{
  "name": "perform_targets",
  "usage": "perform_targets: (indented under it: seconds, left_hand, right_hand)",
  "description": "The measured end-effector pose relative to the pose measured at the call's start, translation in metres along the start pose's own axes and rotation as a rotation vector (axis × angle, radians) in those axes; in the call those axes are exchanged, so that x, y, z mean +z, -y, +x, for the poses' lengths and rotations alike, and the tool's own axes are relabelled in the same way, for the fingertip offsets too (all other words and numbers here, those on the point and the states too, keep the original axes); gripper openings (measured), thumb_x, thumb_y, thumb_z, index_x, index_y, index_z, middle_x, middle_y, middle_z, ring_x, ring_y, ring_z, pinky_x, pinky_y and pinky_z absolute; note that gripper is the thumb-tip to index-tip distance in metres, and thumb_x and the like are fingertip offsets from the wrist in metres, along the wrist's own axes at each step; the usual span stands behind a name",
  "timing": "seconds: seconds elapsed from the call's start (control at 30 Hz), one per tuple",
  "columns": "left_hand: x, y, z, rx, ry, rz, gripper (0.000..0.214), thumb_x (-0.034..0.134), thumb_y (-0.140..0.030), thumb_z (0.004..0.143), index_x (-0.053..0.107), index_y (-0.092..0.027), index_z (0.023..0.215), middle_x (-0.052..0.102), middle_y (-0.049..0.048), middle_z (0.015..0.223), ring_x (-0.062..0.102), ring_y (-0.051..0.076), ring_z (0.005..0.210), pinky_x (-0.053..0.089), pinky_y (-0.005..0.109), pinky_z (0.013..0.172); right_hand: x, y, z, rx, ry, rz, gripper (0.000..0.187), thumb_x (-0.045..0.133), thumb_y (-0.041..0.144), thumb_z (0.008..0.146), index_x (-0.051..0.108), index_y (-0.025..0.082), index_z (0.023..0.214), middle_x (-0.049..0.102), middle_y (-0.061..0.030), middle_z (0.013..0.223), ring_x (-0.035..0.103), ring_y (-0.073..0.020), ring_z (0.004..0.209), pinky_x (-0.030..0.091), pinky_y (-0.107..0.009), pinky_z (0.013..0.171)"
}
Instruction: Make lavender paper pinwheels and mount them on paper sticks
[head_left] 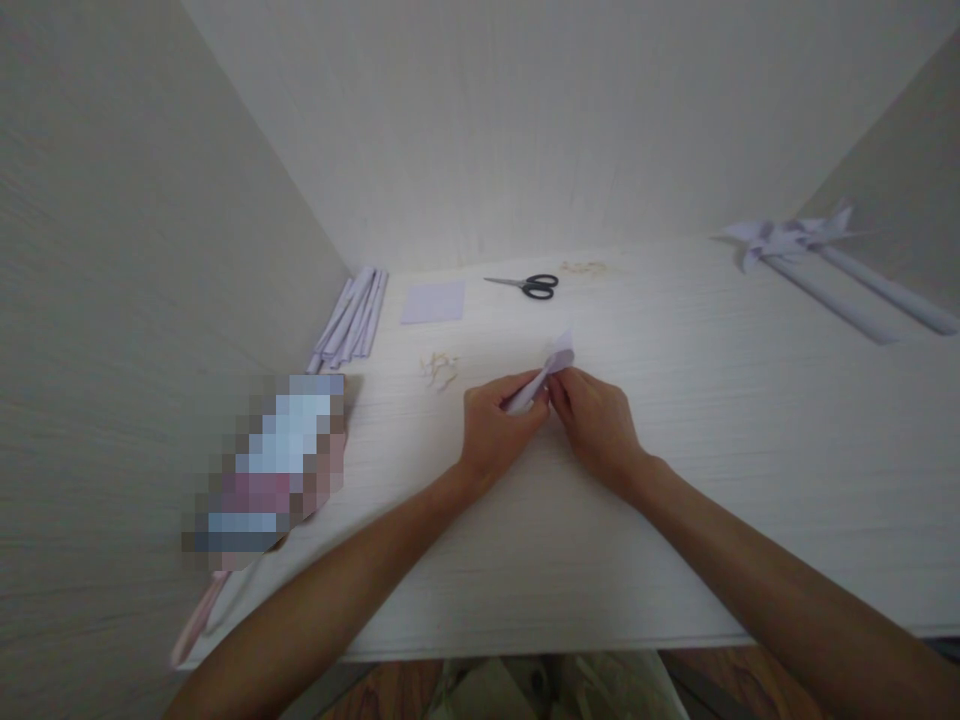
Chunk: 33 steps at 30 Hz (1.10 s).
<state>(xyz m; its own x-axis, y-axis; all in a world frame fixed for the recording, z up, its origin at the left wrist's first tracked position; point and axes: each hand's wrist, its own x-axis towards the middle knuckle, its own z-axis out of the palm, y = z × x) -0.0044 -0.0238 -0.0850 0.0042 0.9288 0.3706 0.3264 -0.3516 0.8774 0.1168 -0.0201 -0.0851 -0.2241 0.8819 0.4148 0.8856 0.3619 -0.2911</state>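
Paper (559, 357): pale lilac, thin, bent into a curved shape; it is over the middle of the desk (712, 420), between both hands.
Left hand (495, 425): its grip pinches the lower part of the paper.
Right hand (600, 420): its grip pinches the paper near the middle, close to the left thumb.
Folding: I judge that shaping the paper is the step in hand; the next move calls for light, steady pressure, because it may crease easily.
Sheet (433, 302): flat, four-sided, smooth.
Scissors (529, 286): black handles, slim blades, near the sheet.
Rolls (360, 310): slender paper tubes, piled at left.
Bits (439, 370): thin, curly, yellowish; material I cannot tell.
Pinwheels (784, 240): pointed paper vanes on tubes, at right.
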Motion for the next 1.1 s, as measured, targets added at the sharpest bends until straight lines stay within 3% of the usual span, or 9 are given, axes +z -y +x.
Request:
perform_targets:
  seconds: [0.17,0.4,0.9,1.1]
  left_hand:
    - [-0.0006,0.0020,0.0004,-0.018,0.001,0.010,0.029,0.054,-0.020,0.066,0.063,-0.017,0.094,0.066,0.0035,0.089,0.061,0.015,0.079,0.048,0.027,0.075]
    - [-0.0001,0.0033,0.0007,-0.014,-0.029,-0.009,0.028,0.054,-0.020,0.067,0.064,-0.018,0.094,0.067,0.0015,0.085,0.061,0.015,0.076,0.048,0.027,0.072]
    - [-0.0019,0.0007,0.0007,-0.037,0.032,-0.010,0.028,0.053,-0.020,0.067,0.064,-0.017,0.093,0.067,0.0017,0.088,0.061,0.015,0.078,0.047,0.028,0.075]
    - [-0.0024,-0.0006,0.0025,-0.043,-0.023,-0.033,0.027,0.051,-0.016,0.069,0.064,-0.017,0.092,0.067,-0.0001,0.087,0.061,0.014,0.078,0.047,0.025,0.073]
  right_hand:
    - [0.0028,-0.0036,0.0018,0.034,0.003,0.116,0.026,0.031,0.027,0.085,0.053,0.015,0.076,0.061,-0.0057,0.073,0.053,-0.0143,0.059,0.032,-0.024,0.053]
    - [-0.0004,-0.0011,0.0001,0.049,-0.071,0.183,0.016,0.043,0.027,0.079,0.054,0.016,0.080,0.059,-0.0031,0.070,0.050,-0.0115,0.056,0.033,-0.022,0.052]
    - [-0.0005,-0.0028,-0.0001,0.006,0.032,0.034,0.031,0.032,0.029,0.085,0.055,0.016,0.069,0.061,-0.0035,0.064,0.052,-0.0132,0.052,0.025,-0.024,0.047]
    - [-0.0014,-0.0007,-0.0009,0.040,-0.086,0.110,0.020,0.044,0.033,0.079,0.056,0.017,0.079,0.061,-0.0014,0.068,0.050,-0.0108,0.052,0.029,-0.021,0.048]
